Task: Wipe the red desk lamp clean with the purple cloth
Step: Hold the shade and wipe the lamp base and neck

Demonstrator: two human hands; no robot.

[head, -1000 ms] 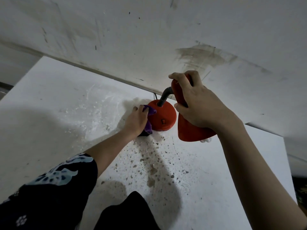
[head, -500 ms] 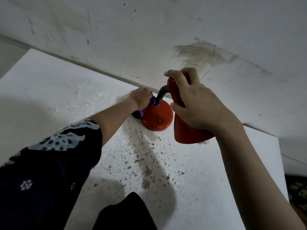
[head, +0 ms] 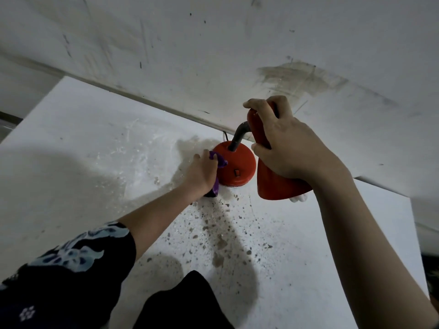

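Observation:
The red desk lamp stands on a white table point(head: 71, 143) near the wall. Its round base point(head: 240, 166) has a small switch on top, and a grey bent neck point(head: 238, 136) rises from it to the cone-shaped shade point(head: 273, 186). My right hand point(head: 289, 148) grips the narrow top of the shade, which points down; a white bulb tip point(head: 299, 198) shows under its rim. My left hand point(head: 202, 173) holds the purple cloth point(head: 219, 161) bunched against the left side of the base. Most of the cloth is hidden in my fist.
The tabletop is speckled with brown dirt spots point(head: 218, 241) in front of the lamp and pale smears point(head: 133, 148) to the left. A stained white wall point(head: 297, 77) stands right behind the lamp. A thin black cord point(head: 224, 136) leaves the base toward the wall.
My left hand with the cloth has come back from behind the base, near the neck, down to the base's left front side. My right hand has kept its hold on the shade.

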